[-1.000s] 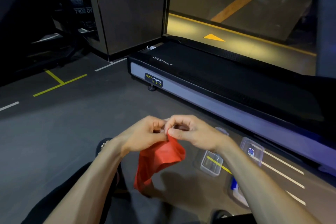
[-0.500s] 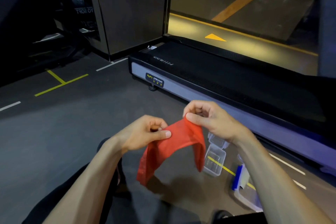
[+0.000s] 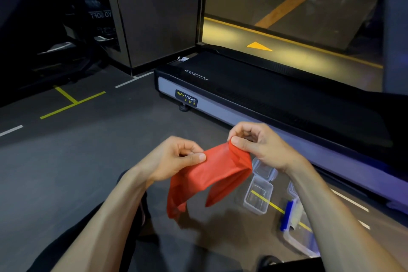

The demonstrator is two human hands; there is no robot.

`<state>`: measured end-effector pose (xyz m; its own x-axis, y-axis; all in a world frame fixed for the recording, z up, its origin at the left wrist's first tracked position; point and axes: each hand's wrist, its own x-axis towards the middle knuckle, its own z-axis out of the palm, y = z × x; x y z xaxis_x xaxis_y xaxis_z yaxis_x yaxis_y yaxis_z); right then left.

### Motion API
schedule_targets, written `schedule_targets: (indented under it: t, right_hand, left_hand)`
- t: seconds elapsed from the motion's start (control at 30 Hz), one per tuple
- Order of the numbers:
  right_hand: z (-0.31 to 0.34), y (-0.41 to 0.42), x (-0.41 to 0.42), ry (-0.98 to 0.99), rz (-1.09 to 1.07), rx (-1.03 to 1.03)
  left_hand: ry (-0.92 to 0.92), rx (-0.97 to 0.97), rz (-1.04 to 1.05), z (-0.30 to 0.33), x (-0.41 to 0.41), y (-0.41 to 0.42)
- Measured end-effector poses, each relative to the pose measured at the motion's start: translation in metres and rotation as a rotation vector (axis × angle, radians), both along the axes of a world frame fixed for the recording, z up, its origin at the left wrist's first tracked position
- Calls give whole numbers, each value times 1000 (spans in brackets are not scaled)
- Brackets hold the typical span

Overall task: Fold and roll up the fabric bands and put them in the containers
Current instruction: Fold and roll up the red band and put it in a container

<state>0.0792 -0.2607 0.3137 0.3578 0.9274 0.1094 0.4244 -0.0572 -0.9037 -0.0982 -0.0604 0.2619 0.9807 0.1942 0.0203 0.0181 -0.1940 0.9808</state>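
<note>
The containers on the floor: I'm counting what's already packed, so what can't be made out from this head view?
- Blue-clipped container: the right forearm covers most of it; contents unreadable.
- Small clear container: looks empty, but its transparent walls leave that unsure.
- Red band: the left hand and right hand hide the pinched edges.

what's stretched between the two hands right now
In the head view, the red fabric band spans from the left hand to the right hand. Both pinch it, and its ends hang down.
</note>
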Motion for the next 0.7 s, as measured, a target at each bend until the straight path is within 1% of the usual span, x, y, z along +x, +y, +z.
schedule_targets:
  t: [0.37,0.7]
  right_hand:
    - [-5,1,3,-4,2,-23]
    - [-10,1,4,14,-7,-43]
  left_hand:
    - [21,18,27,0,0,1]
    - [17,16,8,-1,0,2]
